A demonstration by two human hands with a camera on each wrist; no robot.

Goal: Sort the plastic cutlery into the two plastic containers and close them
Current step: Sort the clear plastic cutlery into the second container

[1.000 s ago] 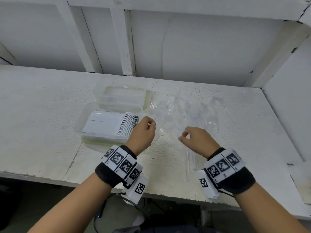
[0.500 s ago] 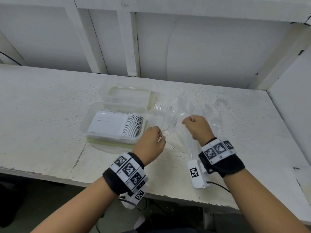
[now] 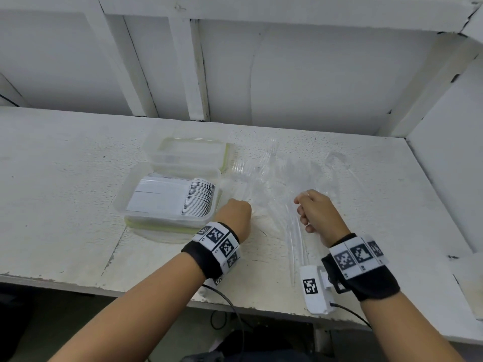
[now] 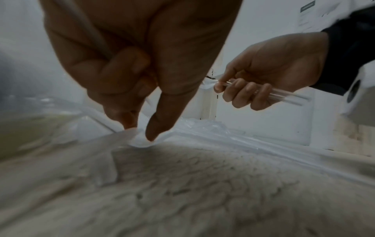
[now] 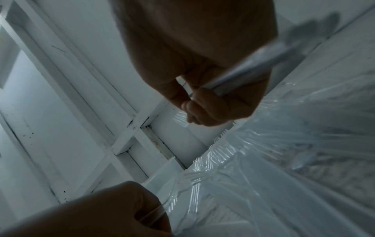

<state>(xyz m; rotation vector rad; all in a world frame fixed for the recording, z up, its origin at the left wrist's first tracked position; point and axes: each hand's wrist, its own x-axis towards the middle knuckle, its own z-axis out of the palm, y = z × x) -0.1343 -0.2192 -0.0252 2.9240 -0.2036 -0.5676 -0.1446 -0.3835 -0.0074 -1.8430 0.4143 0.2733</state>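
Clear plastic cutlery pile (image 3: 277, 178) spread mid-bench, at 3 o'clock of near container (image 3: 167, 199) stacked with white spoons; second container (image 3: 187, 155) at its 12. Left hand (image 3: 235, 214) fingers curled, thumb and forefinger pinching a clear piece at pile edge. Right hand (image 3: 317, 212) fingers clamped round clear handles (image 4: 284, 94).

The white, chipped surface (image 3: 65, 178) carries two clear containers (image 3: 167, 202) at its left-middle, one behind the other, the nearer holding white cutlery. Just beside them on the right lies a spread pile of clear cutlery (image 3: 277, 178).
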